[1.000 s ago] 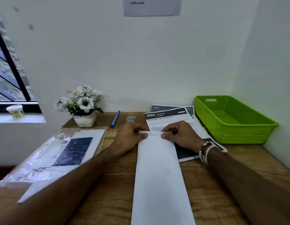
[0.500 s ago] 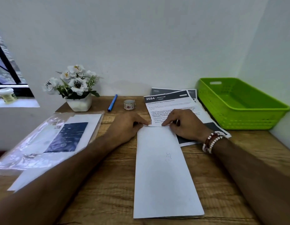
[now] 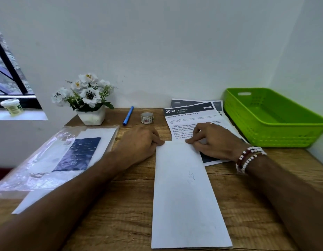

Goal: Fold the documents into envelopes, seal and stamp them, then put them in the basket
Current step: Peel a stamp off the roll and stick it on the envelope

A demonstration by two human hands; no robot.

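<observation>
A long white envelope (image 3: 184, 192) lies lengthwise on the wooden desk (image 3: 121, 211), running from the near edge toward the wall. My left hand (image 3: 139, 142) pinches its far left corner with curled fingers. My right hand (image 3: 215, 140), beaded bracelets on the wrist, pinches the far right corner, its index finger lying along the far edge. Printed documents (image 3: 189, 116) with dark headers are stacked just beyond the envelope, partly under my right hand. The green basket (image 3: 283, 134) stands at the far right. A small roll of stamps (image 3: 147, 118) sits near the wall.
A blue pen (image 3: 128, 115) lies left of the stamp roll. A white pot of flowers (image 3: 92, 116) stands at the back left. A clear plastic sleeve (image 3: 57, 154) holding white sheets and a dark card covers the left side. A small jar (image 3: 12, 106) sits on the window sill.
The view tilted down, so the whole envelope shows. The raised flap at its far end now lies flat under my fingers. Both hands stayed at the far edge.
</observation>
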